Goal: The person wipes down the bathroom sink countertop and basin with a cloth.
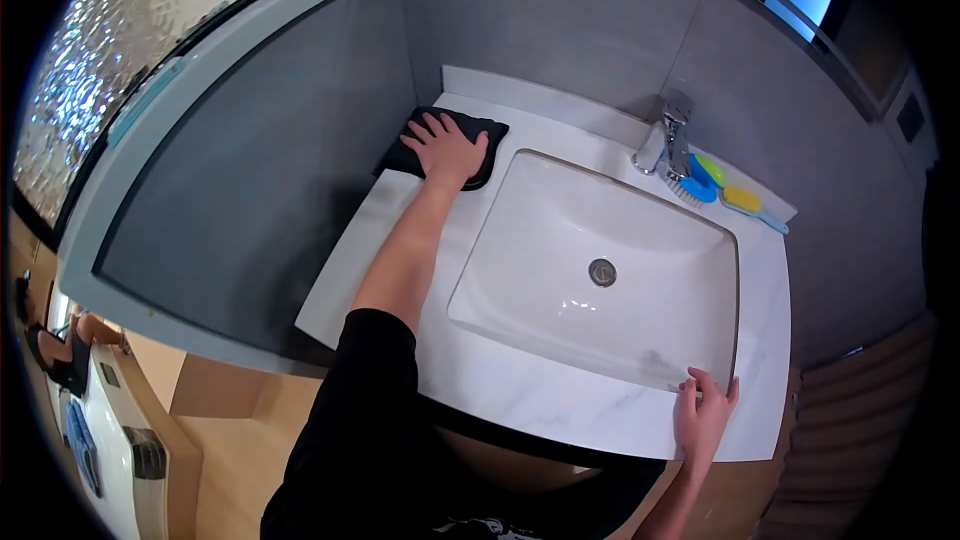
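My left hand point(448, 149) lies flat with spread fingers on a folded black cloth point(487, 135) at the back left corner of the white countertop point(385, 240). The cloth hangs slightly past the counter's left edge. At the front right rim of the white sink point(540, 230), my right hand point(705, 412) rests with its fingers bent and apart, and nothing shows in it. The basin holds no visible water, and its round drain point(602, 272) lies between my hands.
Behind the sink stands a chrome faucet point(675, 140). Beside it lie a blue brush point(697, 182) and a yellow brush point(742, 200). A grey partition point(260, 140) rises on the left. A person point(70, 345) is at the far lower left, beyond the partition.
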A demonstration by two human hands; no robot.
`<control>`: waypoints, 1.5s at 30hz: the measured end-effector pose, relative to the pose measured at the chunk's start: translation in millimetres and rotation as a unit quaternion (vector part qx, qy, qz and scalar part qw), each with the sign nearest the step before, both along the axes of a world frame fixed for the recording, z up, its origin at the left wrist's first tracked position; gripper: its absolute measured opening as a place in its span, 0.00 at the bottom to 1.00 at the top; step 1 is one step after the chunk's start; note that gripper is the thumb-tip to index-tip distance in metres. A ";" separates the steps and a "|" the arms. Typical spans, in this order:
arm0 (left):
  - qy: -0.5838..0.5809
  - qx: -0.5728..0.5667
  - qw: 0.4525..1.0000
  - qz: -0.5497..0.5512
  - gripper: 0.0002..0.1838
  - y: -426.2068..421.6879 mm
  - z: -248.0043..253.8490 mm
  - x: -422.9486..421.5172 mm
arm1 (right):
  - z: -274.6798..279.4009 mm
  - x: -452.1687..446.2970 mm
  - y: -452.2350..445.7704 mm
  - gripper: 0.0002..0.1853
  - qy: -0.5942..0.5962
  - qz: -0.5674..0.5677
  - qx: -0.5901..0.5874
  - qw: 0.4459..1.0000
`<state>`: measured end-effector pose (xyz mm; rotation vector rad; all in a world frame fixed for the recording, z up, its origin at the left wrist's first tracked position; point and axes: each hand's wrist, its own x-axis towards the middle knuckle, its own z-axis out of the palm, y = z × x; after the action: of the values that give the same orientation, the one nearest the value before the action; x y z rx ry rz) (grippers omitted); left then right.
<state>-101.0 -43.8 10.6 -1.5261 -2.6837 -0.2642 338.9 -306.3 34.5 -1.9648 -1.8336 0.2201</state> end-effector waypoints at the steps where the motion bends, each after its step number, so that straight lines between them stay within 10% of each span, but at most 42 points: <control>1: 0.006 0.009 1.000 0.003 0.47 6.5 -2.2 1.5 | -0.2 0.2 0.5 0.14 -0.002 -0.006 -0.001 1.000; 24: 0.038 0.208 0.920 -0.330 0.26 49.8 -34.2 207.2 | 0.2 3.6 -1.1 0.12 -0.005 0.002 0.021 1.000; 33: 0.163 0.069 0.979 -0.104 0.23 62.7 -11.5 148.2 | 3.6 3.9 -2.5 0.13 0.061 -0.006 0.010 0.998; 45: -0.012 -0.069 0.997 -0.028 0.30 56.6 17.7 -35.1 | 4.3 0.5 1.2 0.12 0.052 -0.018 0.004 0.998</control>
<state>-136.1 12.8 28.3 -1.6468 -2.7340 -0.1010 339.4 -305.1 38.8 -1.9417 -1.7301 0.2968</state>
